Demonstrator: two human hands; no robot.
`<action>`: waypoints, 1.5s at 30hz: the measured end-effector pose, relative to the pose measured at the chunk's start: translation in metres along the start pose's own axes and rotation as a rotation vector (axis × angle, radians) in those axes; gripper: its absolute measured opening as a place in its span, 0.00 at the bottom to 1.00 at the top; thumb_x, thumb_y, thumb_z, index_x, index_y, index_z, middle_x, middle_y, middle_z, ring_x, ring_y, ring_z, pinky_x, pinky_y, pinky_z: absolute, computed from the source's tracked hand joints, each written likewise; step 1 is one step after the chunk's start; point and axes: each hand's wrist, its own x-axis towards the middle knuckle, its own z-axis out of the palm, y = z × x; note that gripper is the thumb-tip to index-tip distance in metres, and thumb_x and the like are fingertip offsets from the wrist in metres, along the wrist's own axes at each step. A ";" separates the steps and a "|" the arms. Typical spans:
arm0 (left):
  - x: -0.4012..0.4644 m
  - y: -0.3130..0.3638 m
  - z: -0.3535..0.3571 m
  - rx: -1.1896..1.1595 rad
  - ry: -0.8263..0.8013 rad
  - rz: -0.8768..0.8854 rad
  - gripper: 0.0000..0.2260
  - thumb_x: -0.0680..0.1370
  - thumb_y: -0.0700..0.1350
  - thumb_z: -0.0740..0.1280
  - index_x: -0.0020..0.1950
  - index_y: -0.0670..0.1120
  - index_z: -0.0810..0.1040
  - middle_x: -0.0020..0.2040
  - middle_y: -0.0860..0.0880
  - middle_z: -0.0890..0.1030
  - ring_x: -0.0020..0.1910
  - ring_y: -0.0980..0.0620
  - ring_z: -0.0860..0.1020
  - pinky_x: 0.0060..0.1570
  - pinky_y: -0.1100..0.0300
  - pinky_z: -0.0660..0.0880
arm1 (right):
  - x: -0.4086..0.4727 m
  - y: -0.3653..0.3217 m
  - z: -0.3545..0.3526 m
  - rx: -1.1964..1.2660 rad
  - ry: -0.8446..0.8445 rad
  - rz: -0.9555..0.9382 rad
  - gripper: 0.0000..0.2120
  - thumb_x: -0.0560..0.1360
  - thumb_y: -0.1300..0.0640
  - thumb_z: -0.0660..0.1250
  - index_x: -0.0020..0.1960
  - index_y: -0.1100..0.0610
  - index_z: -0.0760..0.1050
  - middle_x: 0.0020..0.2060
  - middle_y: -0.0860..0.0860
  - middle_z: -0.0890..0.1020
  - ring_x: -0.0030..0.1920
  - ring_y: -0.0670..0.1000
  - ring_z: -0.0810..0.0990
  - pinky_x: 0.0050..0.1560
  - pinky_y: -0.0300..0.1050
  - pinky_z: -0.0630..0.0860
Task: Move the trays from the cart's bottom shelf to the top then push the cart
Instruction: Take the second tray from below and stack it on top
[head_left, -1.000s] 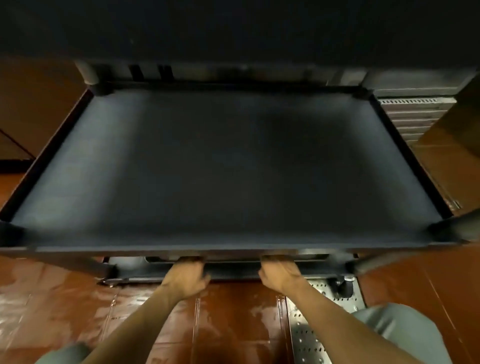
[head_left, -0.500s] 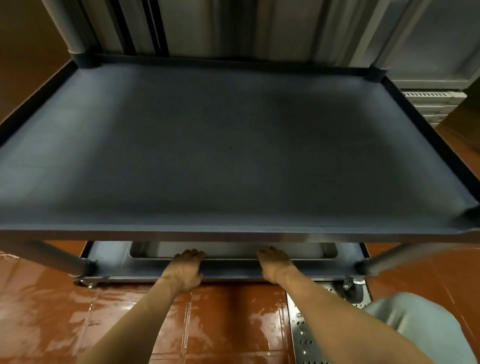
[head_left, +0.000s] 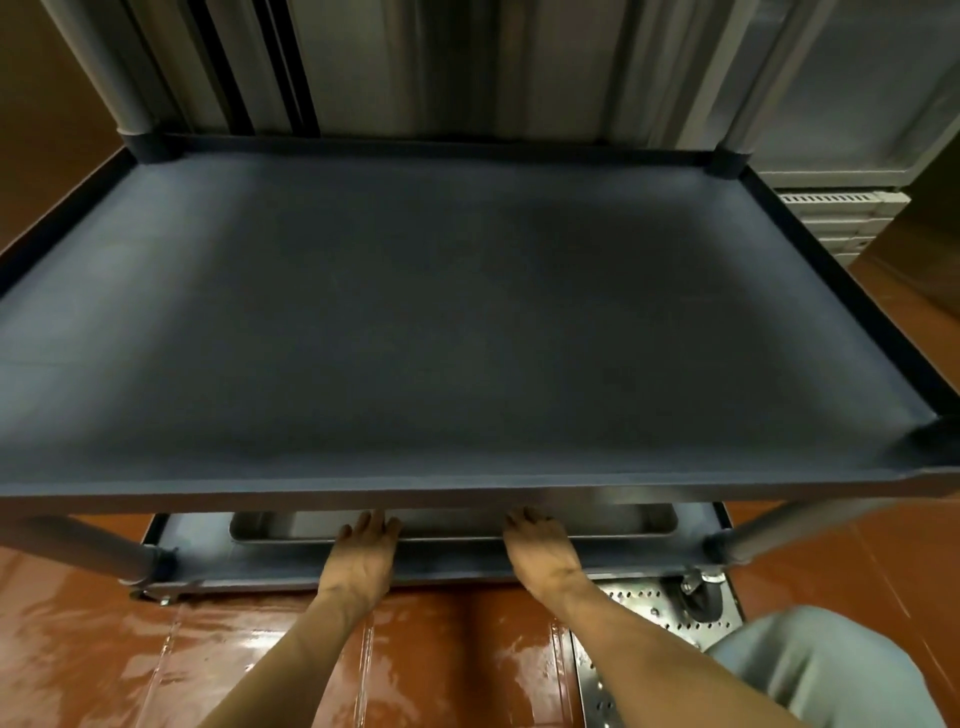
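The cart's dark grey shelf (head_left: 467, 322) fills most of the view and carries nothing. Under it, on the bottom shelf (head_left: 197, 551), lies a shallow steel tray (head_left: 613, 522); only its near rim and a strip of its inside show. My left hand (head_left: 361, 553) rests palm down on the tray's near rim, left of centre. My right hand (head_left: 540, 551) lies on the same rim further right. The fingertips of both reach under the upper shelf and are hidden, so whether they curl around the rim is unclear.
Steel legs (head_left: 67, 545) stand at the cart's corners, and a caster (head_left: 696, 592) sits on a perforated floor drain grate (head_left: 623, 665). The red tiled floor (head_left: 156, 665) is wet and glossy. Steel cabinet doors (head_left: 467, 67) stand behind the cart. My knee (head_left: 821, 670) is at the lower right.
The camera has tilted and settled, bringing more of the tray into view. Both hands have slid forward from the bottom shelf's edge onto the tray's near rim.
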 end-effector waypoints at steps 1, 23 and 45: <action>-0.002 0.000 -0.004 0.004 0.033 -0.006 0.24 0.80 0.44 0.63 0.75 0.48 0.62 0.75 0.45 0.66 0.73 0.44 0.65 0.72 0.50 0.63 | -0.003 0.004 -0.004 0.004 0.018 -0.012 0.17 0.75 0.68 0.63 0.64 0.61 0.73 0.63 0.59 0.76 0.60 0.61 0.77 0.59 0.54 0.74; -0.120 -0.022 -0.147 -0.095 -0.021 0.162 0.21 0.82 0.47 0.61 0.75 0.49 0.64 0.74 0.48 0.70 0.72 0.50 0.68 0.69 0.55 0.65 | -0.108 -0.024 -0.131 0.164 -0.011 0.084 0.20 0.77 0.50 0.66 0.67 0.56 0.70 0.63 0.54 0.78 0.65 0.54 0.73 0.68 0.52 0.64; -0.284 -0.037 -0.344 -0.166 -0.421 0.202 0.27 0.78 0.53 0.67 0.75 0.47 0.65 0.73 0.47 0.72 0.70 0.47 0.71 0.68 0.56 0.66 | -0.261 -0.046 -0.347 0.278 -0.334 0.054 0.15 0.73 0.51 0.71 0.57 0.55 0.76 0.56 0.53 0.81 0.59 0.55 0.78 0.60 0.49 0.70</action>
